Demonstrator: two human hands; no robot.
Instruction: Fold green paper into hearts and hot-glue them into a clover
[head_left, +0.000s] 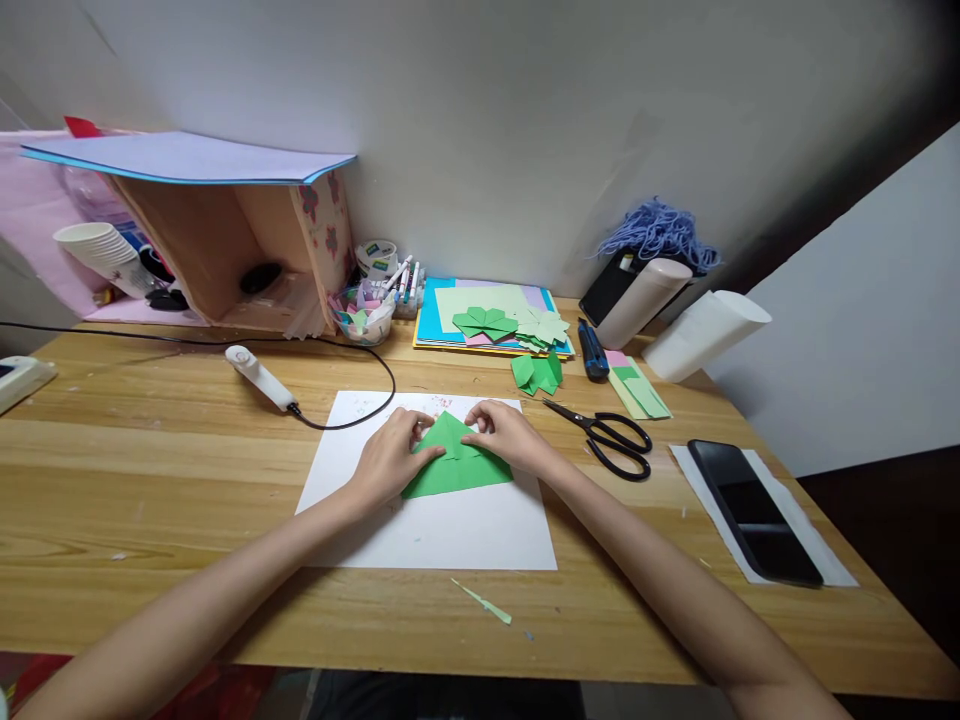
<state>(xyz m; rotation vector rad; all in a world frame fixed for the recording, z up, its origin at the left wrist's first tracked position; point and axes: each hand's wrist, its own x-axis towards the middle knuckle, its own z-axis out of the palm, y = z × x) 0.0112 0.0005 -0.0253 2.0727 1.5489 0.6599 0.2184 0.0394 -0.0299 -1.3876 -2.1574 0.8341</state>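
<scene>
A folded piece of green paper point(459, 475) with a pointed top lies over a white sheet point(480, 540) in the middle of the table. My left hand point(391, 455) pinches its left slanted edge, thumb on top. On the opposite slope, my right hand point(506, 436) grips the edge the same way, its thumb near the center crease. The fingertips under the paper are partly hidden. Black-handled scissors point(607, 440) lie just right of my right hand. Behind them is a green cut-paper shape point(537, 374).
A white corded tool point(259, 378) lies left of the sheet. Colored papers point(435, 325) with paper flowers sit at the back, near a utility knife point(592, 350). A phone point(754, 510) rests at right; an open box point(322, 230) stands back left. A paper scrap point(484, 602) lies in front.
</scene>
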